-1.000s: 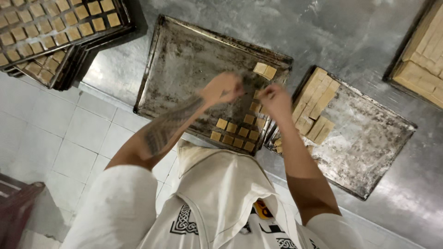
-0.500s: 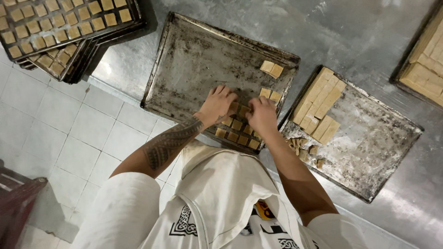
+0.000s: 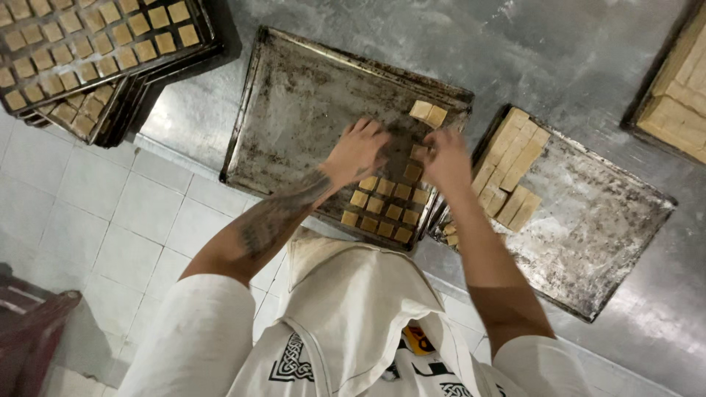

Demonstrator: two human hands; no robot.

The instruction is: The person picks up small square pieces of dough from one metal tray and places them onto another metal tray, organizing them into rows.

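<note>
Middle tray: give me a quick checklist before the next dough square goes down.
1. Bare space on middle tray: ok, most of it is bare.
2. Laid squares in tidy rows: ok.
3. Left hand and right hand over the tray: ok.
4. Piece held in either hand: cannot tell.
5. Dough strips on right tray: ok, several there.
6. Two loose squares at far edge in line with the rows: not ok, set apart.

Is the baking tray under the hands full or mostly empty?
Mostly empty. The baking tray holds dough squares only in its near right corner, plus two by the far edge; the rest is bare.
</note>
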